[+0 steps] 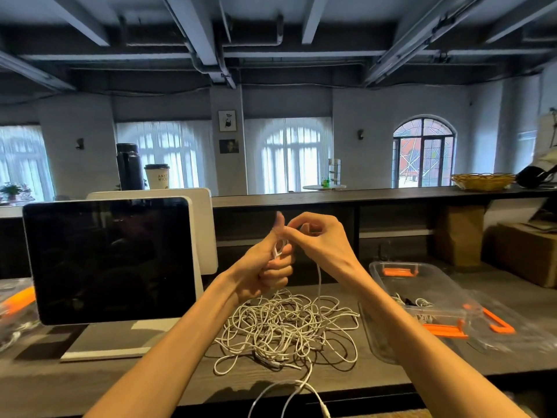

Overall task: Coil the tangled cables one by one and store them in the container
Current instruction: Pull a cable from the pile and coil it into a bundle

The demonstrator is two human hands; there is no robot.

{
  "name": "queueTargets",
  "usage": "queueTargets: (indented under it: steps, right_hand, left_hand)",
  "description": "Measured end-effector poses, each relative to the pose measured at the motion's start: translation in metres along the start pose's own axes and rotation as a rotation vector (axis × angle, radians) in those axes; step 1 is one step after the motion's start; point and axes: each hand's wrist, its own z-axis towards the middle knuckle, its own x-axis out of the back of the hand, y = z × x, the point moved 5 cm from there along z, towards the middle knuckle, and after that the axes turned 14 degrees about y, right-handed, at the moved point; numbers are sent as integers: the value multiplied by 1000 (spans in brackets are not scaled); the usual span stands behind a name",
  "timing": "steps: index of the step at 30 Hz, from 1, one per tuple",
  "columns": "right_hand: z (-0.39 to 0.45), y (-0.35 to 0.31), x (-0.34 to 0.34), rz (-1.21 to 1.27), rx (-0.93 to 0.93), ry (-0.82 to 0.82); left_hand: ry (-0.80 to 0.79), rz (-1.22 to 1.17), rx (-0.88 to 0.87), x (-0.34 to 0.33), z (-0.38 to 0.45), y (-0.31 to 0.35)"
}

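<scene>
Left hand (272, 263) fisted around a small coil of thin white cable (319, 277), thumb up; right hand (316, 236) pinches the strand, wrapping. Slack drops into the tangled white cable heap (286, 327) on the dark wooden desk (168, 378). Clear plastic orange-latched container (422, 285) sits right. Advice: keep loops even, feed slack slowly.

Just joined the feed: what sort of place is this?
Probably a café or shop service counter: a point-of-sale style screen on a stand, a takeaway cup on the ledge, a small round table beyond.
</scene>
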Motion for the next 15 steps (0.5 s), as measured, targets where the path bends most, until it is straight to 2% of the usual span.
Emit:
queueTargets:
  steps: [4, 8, 10, 12, 15]
  right_hand:
    - [-12, 15, -7, -6, -175, -114]
    - [-30, 31, -11, 32, -421, -279]
    - [-35, 34, -4, 21, -399, -220]
    - [-36, 32, 2, -22, -284, -127]
    - [-40, 20, -8, -80, -160, -92]
  left_hand:
    - [54, -8, -111, -4, 2, 0]
    - [297, -69, -211, 13, 5, 5]
    - [437, -51, -248, 31, 7, 9]
    - [552, 74, -277, 37, 9, 6]
    - [628, 133, -315, 35, 7, 3]
